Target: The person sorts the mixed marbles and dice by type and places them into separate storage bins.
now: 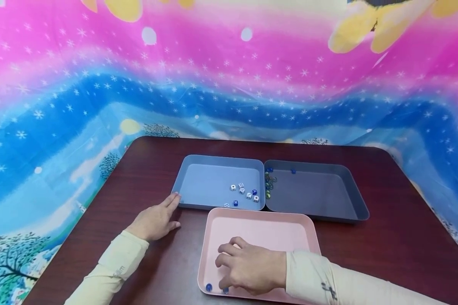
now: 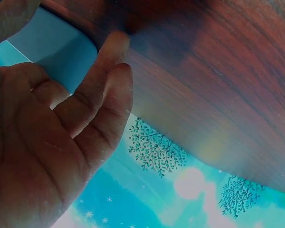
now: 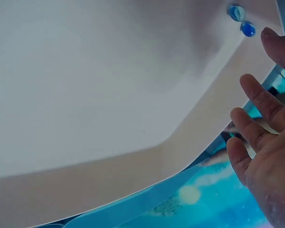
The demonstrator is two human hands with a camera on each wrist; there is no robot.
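My right hand (image 1: 252, 269) is over the pink tray (image 1: 271, 228), its fingers bent loosely and spread, with nothing held. Two blue glass marbles (image 3: 248, 29) lie in the tray's near left corner, apart from the fingertips in the right wrist view; one marble (image 1: 225, 290) appears just below the thumb in the head view. At the near left corner of the blue-grey tray (image 1: 202, 178), my left hand (image 1: 154, 221) rests with its fingertips against the rim. The left wrist view shows that hand (image 2: 38, 156) with relaxed fingers and a bare palm.
Several white dice (image 1: 242, 191) and a few blue dice (image 1: 235, 203) sit in the blue-grey tray's right half. Beside it, the dark grey tray (image 1: 313, 190) holds several marbles (image 1: 268, 195) along its left wall. A patterned cloth (image 1: 213, 93) hangs behind the brown table (image 1: 385, 250).
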